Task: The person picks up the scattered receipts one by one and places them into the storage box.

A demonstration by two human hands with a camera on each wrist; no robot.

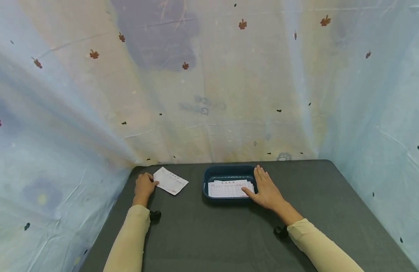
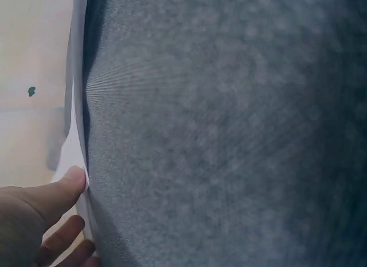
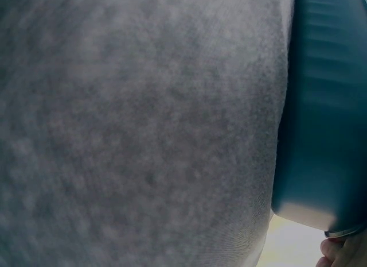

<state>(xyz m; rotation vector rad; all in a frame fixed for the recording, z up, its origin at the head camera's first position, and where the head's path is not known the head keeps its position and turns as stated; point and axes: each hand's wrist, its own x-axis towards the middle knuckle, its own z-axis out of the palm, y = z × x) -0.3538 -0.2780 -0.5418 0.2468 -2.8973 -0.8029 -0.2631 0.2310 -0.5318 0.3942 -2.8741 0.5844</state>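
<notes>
At the left of the table, my left hand (image 1: 144,187) pinches the near-left corner of a white printed paper slip (image 1: 170,181). The left wrist view has the thumb (image 2: 67,184) pressed on the edge of that slip, which is seen nearly edge-on. My right hand (image 1: 266,191) rests along the right end of a dark blue plastic tray (image 1: 206,185), fingers straight, with the thumb reaching over the papers inside. Those papers (image 1: 226,189) are white printed forms lying in a stack toward the tray's near side. The right wrist view shows the tray's outer wall (image 3: 327,135) with fingertips at its corner.
A dark grey cloth covers the table (image 1: 209,234). Behind and along the sides hangs a pale patterned curtain (image 1: 209,94), right at the table's back edge. A black wrist strap (image 1: 155,216) is on the left arm, another (image 1: 281,232) on the right.
</notes>
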